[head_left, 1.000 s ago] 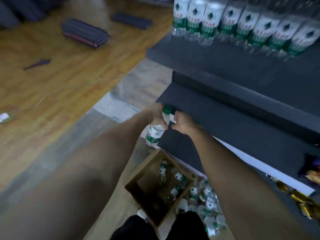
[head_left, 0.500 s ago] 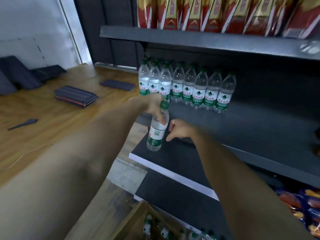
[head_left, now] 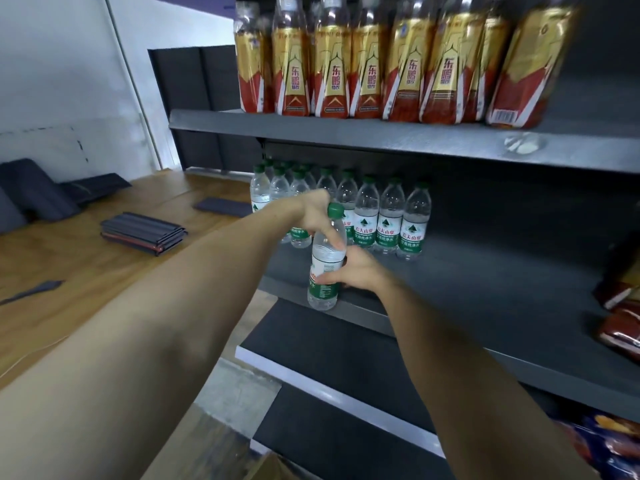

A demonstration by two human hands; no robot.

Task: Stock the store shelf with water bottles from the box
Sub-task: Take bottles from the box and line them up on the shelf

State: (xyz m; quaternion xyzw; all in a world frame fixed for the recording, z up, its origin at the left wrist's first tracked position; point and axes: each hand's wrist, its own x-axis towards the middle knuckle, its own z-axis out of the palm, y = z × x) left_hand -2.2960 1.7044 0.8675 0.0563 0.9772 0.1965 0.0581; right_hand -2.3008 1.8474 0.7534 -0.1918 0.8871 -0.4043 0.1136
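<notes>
Dark grey metal forms the shelving unit, whose middle shelf carries a row of stocked water bottles with green caps and green-and-white labels, standing upright at its left rear. On the upper shelf stands a line of red-and-gold drink bottles. Beyond the unit's left end, a wooden floor bears a stack of dark panels. Both forearms reach in from the lower edge toward the front left of the middle shelf. Between the hands a single water bottle is held nearly upright, its base level with the shelf's front lip and in front of the stocked row. The left hand grips its shoulder just below the green cap, fingers curled round it; the right hand wraps its fingers round the labelled midsection, with the thumb laid across the label.
</notes>
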